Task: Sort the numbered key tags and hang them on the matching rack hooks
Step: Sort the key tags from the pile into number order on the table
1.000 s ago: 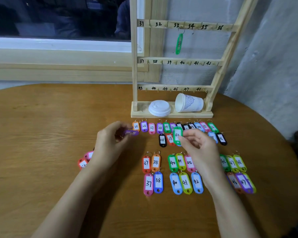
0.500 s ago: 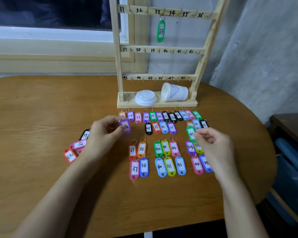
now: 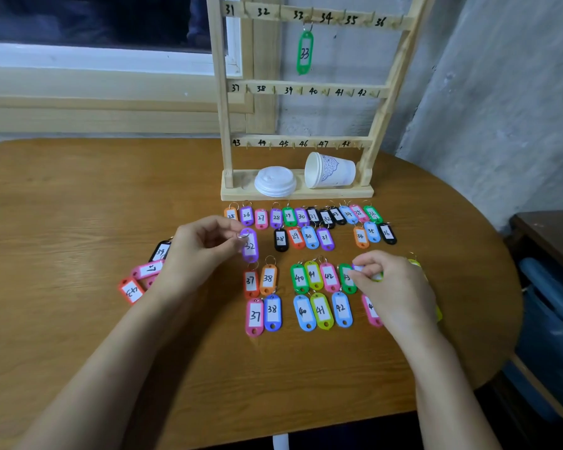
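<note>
A wooden rack (image 3: 225, 125) stands at the table's back with hook rows numbered 31–36, 37–42 and 43–48. A green tag 33 (image 3: 305, 53) hangs on the top row. Several coloured numbered tags lie in rows in front of the rack, among them the 25–36 row (image 3: 301, 216) and the 37–42 pairs (image 3: 320, 310). My left hand (image 3: 202, 251) pinches the ring of a purple tag 32 (image 3: 250, 246), which hangs down over the table. My right hand (image 3: 394, 287) pinches the right edge of a green tag 43 (image 3: 347, 278) lying beside the pink 42, and it hides the tags under it.
A paper cup (image 3: 330, 172) lies on its side next to a stack of white lids (image 3: 275, 181) on the rack's base. A black tag 39 (image 3: 160, 251), a pink tag (image 3: 148, 269) and a red tag (image 3: 130, 290) lie left of my left hand. The table's rounded edge (image 3: 514, 287) is close on the right.
My right hand has carried the green tag right and down onto the table beside the pink 42. My left hand has turned the purple tag so it hangs from its ring.
</note>
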`<act>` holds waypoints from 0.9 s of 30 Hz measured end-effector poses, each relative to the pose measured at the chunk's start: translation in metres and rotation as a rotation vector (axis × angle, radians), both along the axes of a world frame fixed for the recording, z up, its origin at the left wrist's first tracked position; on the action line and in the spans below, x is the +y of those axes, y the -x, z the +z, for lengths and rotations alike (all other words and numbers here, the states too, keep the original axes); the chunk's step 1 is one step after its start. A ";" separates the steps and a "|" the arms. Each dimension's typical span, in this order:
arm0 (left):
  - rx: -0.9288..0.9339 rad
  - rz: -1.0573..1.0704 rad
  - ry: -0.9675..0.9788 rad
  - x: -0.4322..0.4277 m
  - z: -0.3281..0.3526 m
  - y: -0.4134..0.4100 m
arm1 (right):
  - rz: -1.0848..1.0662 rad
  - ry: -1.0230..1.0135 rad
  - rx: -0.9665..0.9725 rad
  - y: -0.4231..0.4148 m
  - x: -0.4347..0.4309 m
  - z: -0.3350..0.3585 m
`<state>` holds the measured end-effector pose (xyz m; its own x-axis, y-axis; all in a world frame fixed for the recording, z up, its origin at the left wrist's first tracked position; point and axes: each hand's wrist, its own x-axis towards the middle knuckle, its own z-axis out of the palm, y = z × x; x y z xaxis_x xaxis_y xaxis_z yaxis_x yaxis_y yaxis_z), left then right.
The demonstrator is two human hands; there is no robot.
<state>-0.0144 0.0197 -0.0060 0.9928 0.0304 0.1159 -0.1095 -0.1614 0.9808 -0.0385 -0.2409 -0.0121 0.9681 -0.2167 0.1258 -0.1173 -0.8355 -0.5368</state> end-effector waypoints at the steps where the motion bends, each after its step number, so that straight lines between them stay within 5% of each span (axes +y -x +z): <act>1: 0.008 0.000 0.013 0.000 0.001 0.001 | -0.002 0.014 -0.013 0.000 0.001 0.000; 6: 0.054 -0.023 0.049 -0.002 0.004 0.003 | 0.051 -0.016 -0.125 -0.001 0.010 -0.001; 11: 0.086 -0.137 0.045 -0.007 0.005 0.006 | 0.283 -0.417 -0.125 0.004 0.054 0.001; 18: 0.037 -0.265 -0.026 -0.006 0.007 0.008 | 0.317 -0.428 -0.167 0.006 0.079 -0.005; 24: -0.168 0.282 -0.548 0.051 0.001 -0.012 | 0.189 -0.533 -0.176 0.003 0.062 -0.002; 27: -0.107 0.335 -0.672 0.069 -0.001 -0.011 | 0.189 -0.536 -0.175 0.002 0.060 -0.004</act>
<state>-0.0038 0.0891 -0.0075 0.9252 0.2173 0.3113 -0.0387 -0.7617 0.6467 -0.0407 -0.1808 -0.0157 0.9707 -0.1204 0.2080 0.1355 -0.4405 -0.8874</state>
